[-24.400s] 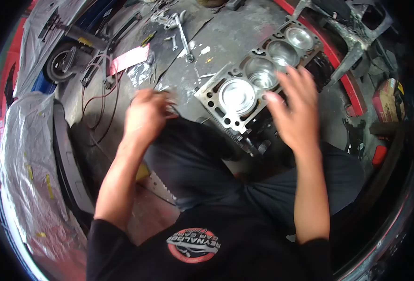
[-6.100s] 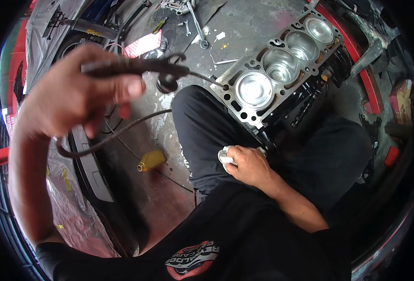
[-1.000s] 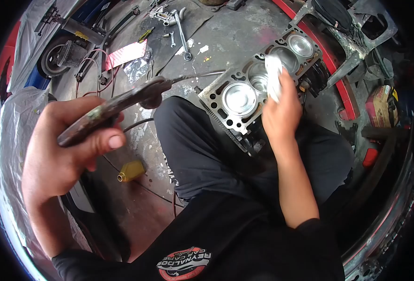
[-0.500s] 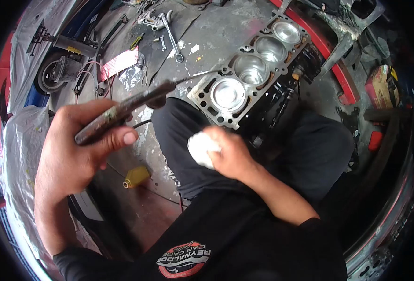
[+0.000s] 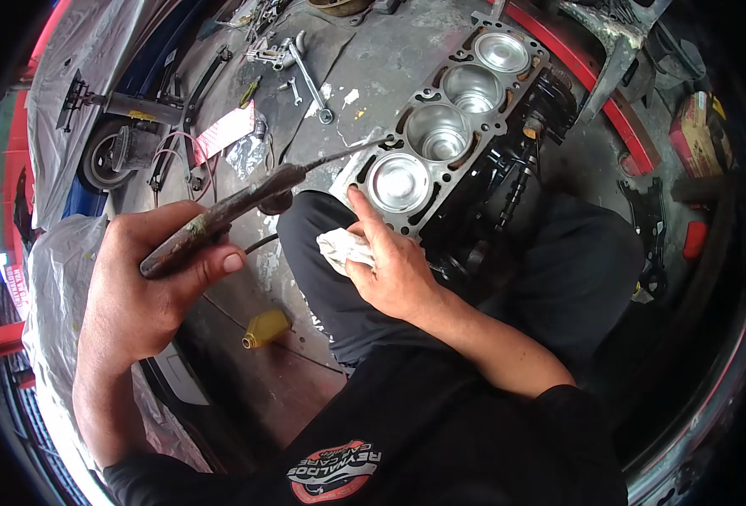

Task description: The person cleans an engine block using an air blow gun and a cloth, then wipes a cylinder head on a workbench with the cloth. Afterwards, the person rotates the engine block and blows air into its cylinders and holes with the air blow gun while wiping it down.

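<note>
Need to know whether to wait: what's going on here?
A person is working over an engine block. The left hand grips what looks like an air gun, its thin nozzle reaching to the block's edge. The right hand holds a crumpled rag, index finger extended toward the block's near corner.

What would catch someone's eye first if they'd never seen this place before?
Probably the engine block, slanting across the view from upper right towards the centre, with its row of four shiny bores. Next might be the left hand, left of centre, gripping a worn dark tool, and the right hand, near the centre, holding a white cloth by the block's near corner. A yellow bottle also stands out, below and left of centre.
</note>
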Demonstrator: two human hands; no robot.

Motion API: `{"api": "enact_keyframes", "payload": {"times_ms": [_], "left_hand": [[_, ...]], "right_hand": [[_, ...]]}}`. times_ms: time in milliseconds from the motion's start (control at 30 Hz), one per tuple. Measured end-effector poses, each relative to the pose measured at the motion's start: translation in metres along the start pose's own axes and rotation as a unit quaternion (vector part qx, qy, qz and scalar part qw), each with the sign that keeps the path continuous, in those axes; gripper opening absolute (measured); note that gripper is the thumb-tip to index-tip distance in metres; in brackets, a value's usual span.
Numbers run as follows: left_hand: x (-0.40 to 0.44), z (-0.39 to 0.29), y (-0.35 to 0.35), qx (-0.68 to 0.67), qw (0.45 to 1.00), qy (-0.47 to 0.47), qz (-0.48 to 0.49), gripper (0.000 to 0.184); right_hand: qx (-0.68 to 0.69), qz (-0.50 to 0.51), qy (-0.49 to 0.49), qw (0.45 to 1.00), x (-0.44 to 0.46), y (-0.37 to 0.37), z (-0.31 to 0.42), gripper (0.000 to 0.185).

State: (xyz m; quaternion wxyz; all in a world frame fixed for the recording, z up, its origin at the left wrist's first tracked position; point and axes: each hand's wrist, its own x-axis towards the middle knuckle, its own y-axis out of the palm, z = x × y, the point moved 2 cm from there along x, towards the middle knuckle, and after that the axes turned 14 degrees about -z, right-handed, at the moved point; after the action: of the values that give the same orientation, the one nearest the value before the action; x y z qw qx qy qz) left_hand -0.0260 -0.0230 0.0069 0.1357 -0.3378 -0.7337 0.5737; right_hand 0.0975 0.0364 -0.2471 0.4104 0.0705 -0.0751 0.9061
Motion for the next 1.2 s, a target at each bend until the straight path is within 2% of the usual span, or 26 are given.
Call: {"api": "enact_keyframes", "payload": {"times_ms": [33,100,133,200,233,300,367,400,433,500,567,600,633,667,700,733,767,800,833,900,1033,1067,1200], "left_hand": [[0.002,-0.001,0.000,0.011,1.000,-0.010,0.002,0.031],[0.002,0.001,0.001,0.022,1.000,-0.022,-0.001,0.030],[0.003,0.004,0.003,0.010,1.000,0.004,-0.015,0.031],[0.005,0.009,0.006,-0.003,0.999,0.033,-0.027,0.032],[0.007,0.010,0.006,0.004,0.998,0.062,-0.026,0.032],[0.009,0.009,0.003,0.010,0.996,0.089,-0.026,0.031],[0.017,0.004,-0.008,-0.002,0.997,-0.035,-0.066,0.036],[0.033,0.001,-0.014,-0.007,0.999,-0.034,-0.005,0.045],[0.045,-0.004,-0.014,0.005,1.000,0.001,-0.013,0.048],[0.068,-0.026,-0.011,0.053,0.998,0.031,0.022,0.042],[0.102,-0.020,-0.016,0.021,0.989,0.051,0.139,0.043],[0.093,-0.020,-0.017,0.043,0.989,0.089,0.114,0.044],[0.078,-0.020,-0.020,0.007,0.987,0.099,0.125,0.044],[0.061,-0.011,-0.024,-0.002,0.997,0.034,0.068,0.047],[0.044,-0.002,-0.029,-0.056,0.997,0.038,0.041,0.052],[0.024,0.001,-0.034,-0.092,0.995,0.026,0.011,0.051],[0.009,-0.013,-0.030,-0.100,0.993,-0.011,0.055,0.045],[-0.007,-0.010,-0.022,-0.117,0.993,0.002,0.020,0.041],[-0.013,-0.022,-0.019,-0.036,0.997,-0.025,0.058,0.043],[-0.017,-0.019,-0.014,-0.044,0.995,-0.004,0.091,0.043],[-0.022,-0.025,-0.003,-0.043,0.997,0.006,0.070,0.040],[-0.022,-0.027,-0.003,-0.008,0.997,0.015,0.069,0.037],[-0.019,-0.034,0.000,-0.011,0.999,0.019,0.040,0.034]], "right_hand": [[0.000,0.000,0.001,1.000,0.000,0.000,0.000,0.083],[0.024,-0.031,0.000,0.999,0.000,-0.001,-0.001,0.068],[0.025,-0.032,-0.002,0.999,-0.002,0.000,-0.004,0.068],[0.005,-0.059,-0.072,0.996,-0.007,0.002,-0.011,0.047],[0.003,-0.059,-0.073,0.996,-0.010,0.002,-0.014,0.047],[0.009,-0.047,-0.054,0.997,-0.015,0.005,-0.017,0.035],[-0.005,-0.035,-0.057,0.998,-0.022,0.008,-0.017,0.034],[-0.018,-0.024,-0.058,0.998,-0.024,0.009,-0.016,0.033],[-0.020,-0.025,-0.055,0.998,-0.026,0.010,-0.015,0.033],[-0.024,0.027,-0.051,0.998,-0.029,0.013,-0.015,0.034],[-0.027,0.035,-0.056,0.997,-0.034,0.010,-0.015,0.034],[-0.036,0.028,-0.075,0.996,-0.034,0.006,-0.013,0.033],[-0.045,0.020,-0.092,0.995,-0.032,0.002,-0.012,0.032],[-0.043,0.010,-0.090,0.995,-0.029,-0.001,-0.011,0.032],[-0.043,-0.012,-0.087,0.995,-0.027,-0.004,-0.011,0.031],[-0.043,-0.031,-0.081,0.995,-0.026,-0.006,-0.012,0.031],[-0.043,-0.034,-0.076,0.996,-0.024,-0.006,-0.013,0.031],[-0.019,-0.041,-0.066,0.997,-0.022,-0.005,-0.014,0.029],[0.006,-0.045,-0.058,0.997,-0.020,-0.004,-0.015,0.027],[0.008,-0.043,-0.064,0.997,-0.021,-0.002,-0.014,0.026],[-0.024,-0.024,-0.084,0.996,-0.030,-0.002,-0.011,0.026],[-0.033,-0.025,-0.096,0.995,-0.031,-0.001,-0.010,0.026],[-0.022,-0.021,-0.083,0.996,-0.033,-0.001,-0.011,0.026]]}}
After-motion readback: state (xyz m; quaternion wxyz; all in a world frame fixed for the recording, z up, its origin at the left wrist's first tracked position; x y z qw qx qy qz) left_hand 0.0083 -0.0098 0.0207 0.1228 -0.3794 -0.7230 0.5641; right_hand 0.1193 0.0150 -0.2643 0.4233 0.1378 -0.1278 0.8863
